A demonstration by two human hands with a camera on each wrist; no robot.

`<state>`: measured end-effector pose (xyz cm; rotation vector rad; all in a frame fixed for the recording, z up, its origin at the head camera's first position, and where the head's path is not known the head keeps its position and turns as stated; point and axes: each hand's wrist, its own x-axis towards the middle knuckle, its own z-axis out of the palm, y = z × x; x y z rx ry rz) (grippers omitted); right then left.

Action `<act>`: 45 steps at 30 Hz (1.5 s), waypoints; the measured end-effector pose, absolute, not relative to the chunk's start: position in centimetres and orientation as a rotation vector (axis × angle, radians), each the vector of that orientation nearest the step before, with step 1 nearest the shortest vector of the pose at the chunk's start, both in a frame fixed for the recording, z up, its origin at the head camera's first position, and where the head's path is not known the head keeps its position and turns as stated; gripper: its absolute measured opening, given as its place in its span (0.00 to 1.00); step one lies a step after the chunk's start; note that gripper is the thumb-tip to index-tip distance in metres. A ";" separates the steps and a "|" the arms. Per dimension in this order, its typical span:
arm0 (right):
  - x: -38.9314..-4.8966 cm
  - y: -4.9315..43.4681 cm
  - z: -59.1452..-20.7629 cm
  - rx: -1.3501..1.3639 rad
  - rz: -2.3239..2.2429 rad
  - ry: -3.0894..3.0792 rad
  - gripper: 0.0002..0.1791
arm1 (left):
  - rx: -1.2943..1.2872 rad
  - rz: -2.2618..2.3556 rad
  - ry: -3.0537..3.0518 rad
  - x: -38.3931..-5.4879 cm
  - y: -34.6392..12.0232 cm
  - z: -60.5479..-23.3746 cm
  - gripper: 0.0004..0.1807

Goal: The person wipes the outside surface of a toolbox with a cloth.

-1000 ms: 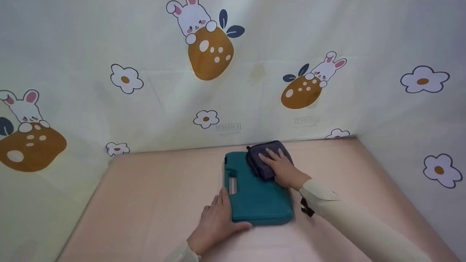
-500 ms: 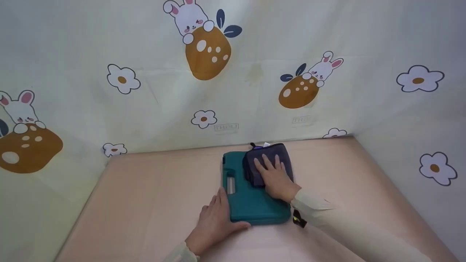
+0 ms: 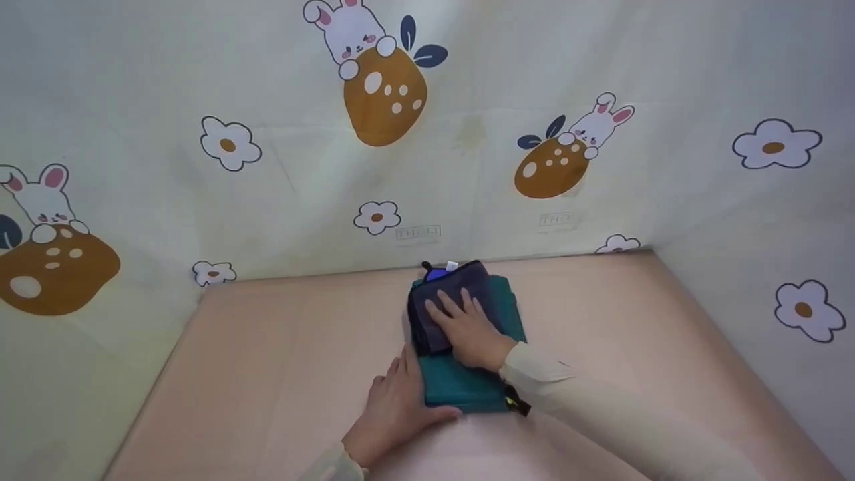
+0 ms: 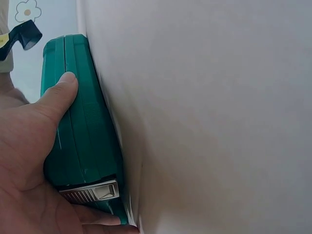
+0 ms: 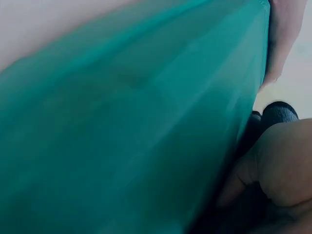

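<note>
1. Right hand (image 3: 471, 331), centre of the head view: its grip is flat, fingers spread apart and resting on top of the pouch (image 3: 454, 282), not curled round it.
2. The dark pouch lies slightly tilted on the upper part of the case (image 3: 461, 387), near the frame's middle; a blue patch (image 3: 435, 273) and a white tag (image 3: 452, 266) show at its top edge.
3. Left hand (image 3: 394, 401), lower middle of the frame: its grip is spread at the case's lower left corner, fingers straight along the left side, 1 thumb against the bottom edge.
4. The green case lies flat; in the left wrist view 1 metal latch (image 4: 92, 191) shows at lower left, close to the fingers. The right wrist view is mostly blurred green.
5. A black strap (image 3: 518, 401) with a yellow mark hangs under the right sleeve (image 3: 601, 407), by the case's lower right corner.
6. The pink bench (image 3: 287, 354) carries everything; behind it, pale cloth (image 3: 481, 187) bears 3 rabbits and 6 flowers.
</note>
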<state>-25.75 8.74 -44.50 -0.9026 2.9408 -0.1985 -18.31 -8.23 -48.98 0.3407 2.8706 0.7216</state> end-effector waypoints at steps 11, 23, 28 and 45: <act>-25.0 7.5 -43.9 -1.073 -0.068 2.834 0.41 | 0.380 0.709 2.879 -18.2 -8.4 -49.0 0.79; -25.4 9.7 -43.9 -1.287 -0.161 2.645 0.46 | 0.385 0.641 2.885 -18.2 -8.3 -48.7 0.77; -26.5 12.0 -44.1 -1.440 -0.319 2.514 0.52 | 0.380 0.640 2.893 -18.2 -8.1 -48.8 0.77; -27.9 17.5 -44.8 -1.433 -0.434 2.543 0.63 | 0.356 0.644 2.886 -18.4 -8.2 -48.7 0.77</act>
